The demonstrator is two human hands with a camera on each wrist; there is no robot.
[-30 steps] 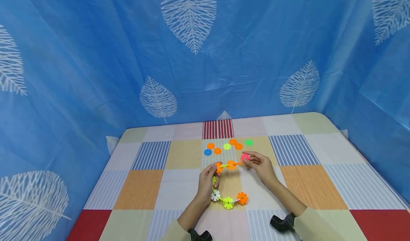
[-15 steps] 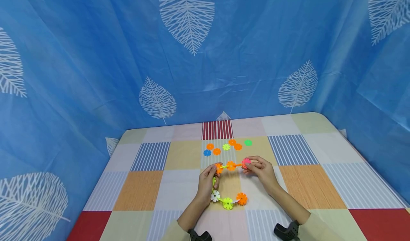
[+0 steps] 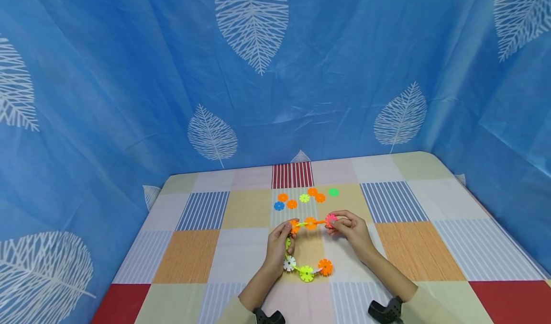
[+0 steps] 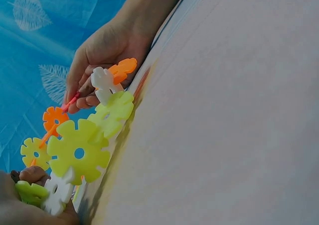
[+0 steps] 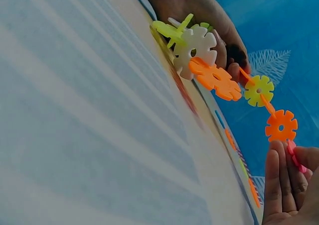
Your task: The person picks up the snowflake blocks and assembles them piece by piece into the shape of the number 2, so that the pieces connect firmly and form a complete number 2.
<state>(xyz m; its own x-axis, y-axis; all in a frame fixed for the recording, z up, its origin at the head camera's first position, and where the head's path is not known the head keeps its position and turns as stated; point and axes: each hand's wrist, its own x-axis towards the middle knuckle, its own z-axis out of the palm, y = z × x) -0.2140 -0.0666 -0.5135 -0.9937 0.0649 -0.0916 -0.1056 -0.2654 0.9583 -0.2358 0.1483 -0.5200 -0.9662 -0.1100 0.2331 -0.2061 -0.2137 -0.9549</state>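
Note:
A curved chain of slotted flower-shaped plastic discs hangs between both hands in the head view. My left hand [image 3: 277,250] holds it at the far left bend, near an orange disc [image 3: 294,226], partly covering a yellow-green one. The chain's near side has a white disc [image 3: 289,263], a yellow-green disc [image 3: 306,273] and an orange end disc [image 3: 325,267]. My right hand [image 3: 354,233] pinches a pink disc [image 5: 295,158] between thumb and fingers. The pink disc's edge meets the orange disc [image 5: 281,126] at the chain's other end; how deep the slots engage is hard to see.
Beyond the hands, several loose discs lie flat on the patchwork cloth [image 3: 249,209], among them a blue disc [image 3: 279,206], a yellow-green disc [image 3: 304,198] and a green disc [image 3: 333,192]. A blue leaf-print curtain [image 3: 275,108] surrounds the table's back and sides.
My right hand has shifted slightly nearer the body with the pink disc, whose face now sits level with the chain's end. Between half a second ago and now, almost nothing moves. My left hand stays put.

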